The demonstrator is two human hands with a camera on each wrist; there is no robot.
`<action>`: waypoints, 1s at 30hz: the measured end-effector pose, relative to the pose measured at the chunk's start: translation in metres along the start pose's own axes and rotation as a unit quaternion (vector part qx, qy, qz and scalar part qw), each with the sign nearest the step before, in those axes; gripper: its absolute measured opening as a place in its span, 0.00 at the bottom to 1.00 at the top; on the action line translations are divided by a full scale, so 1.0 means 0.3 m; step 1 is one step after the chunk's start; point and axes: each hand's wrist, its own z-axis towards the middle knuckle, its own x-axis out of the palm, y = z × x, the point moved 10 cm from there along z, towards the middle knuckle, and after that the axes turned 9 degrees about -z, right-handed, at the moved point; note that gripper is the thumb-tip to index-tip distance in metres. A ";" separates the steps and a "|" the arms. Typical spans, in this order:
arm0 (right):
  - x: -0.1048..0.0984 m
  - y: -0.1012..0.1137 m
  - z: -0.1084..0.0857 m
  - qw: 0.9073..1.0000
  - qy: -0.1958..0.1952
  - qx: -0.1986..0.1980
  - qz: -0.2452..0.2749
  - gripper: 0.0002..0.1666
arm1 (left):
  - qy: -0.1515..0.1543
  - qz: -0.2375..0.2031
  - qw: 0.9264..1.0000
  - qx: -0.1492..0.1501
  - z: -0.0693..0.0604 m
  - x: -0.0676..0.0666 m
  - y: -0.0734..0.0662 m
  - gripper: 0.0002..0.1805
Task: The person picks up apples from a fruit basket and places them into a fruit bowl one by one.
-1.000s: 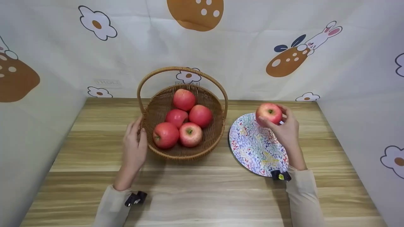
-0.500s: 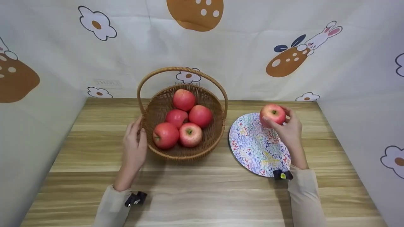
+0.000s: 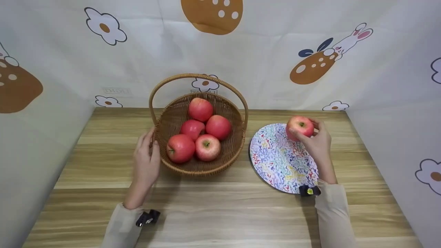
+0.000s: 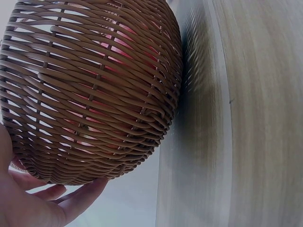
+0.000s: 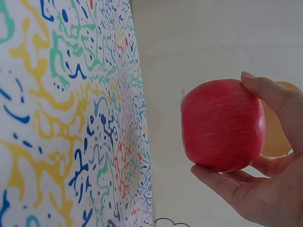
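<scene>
Over the far right part of a round board with a colourful squiggle pattern, my right hand holds a red apple between thumb and fingers. In the right wrist view a gap shows between the apple and the patterned surface. My left hand rests against the left side of a brown wicker basket, its fingers laid along the outer wall. Several red apples lie inside the basket. The left wrist view shows the fingers touching the woven wall.
The basket's tall arched handle rises over the apples. Basket and board stand side by side on a wood-grain table. A pale printed cloth closes off the back and both sides.
My right hand has moved right and slightly towards me, carrying the apple over the board. The left hand and the basket have stayed in place.
</scene>
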 end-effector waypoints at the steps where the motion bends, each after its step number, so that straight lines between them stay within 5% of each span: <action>1: 0.000 -0.003 0.001 1.000 0.001 0.001 -0.001 0.47 | 0.000 -0.001 1.000 0.001 0.000 -0.001 -0.002 0.25; 30: 0.020 -0.106 0.022 0.999 0.019 0.048 -0.017 0.51 | -0.001 0.011 1.000 -0.004 0.002 0.000 0.003 0.26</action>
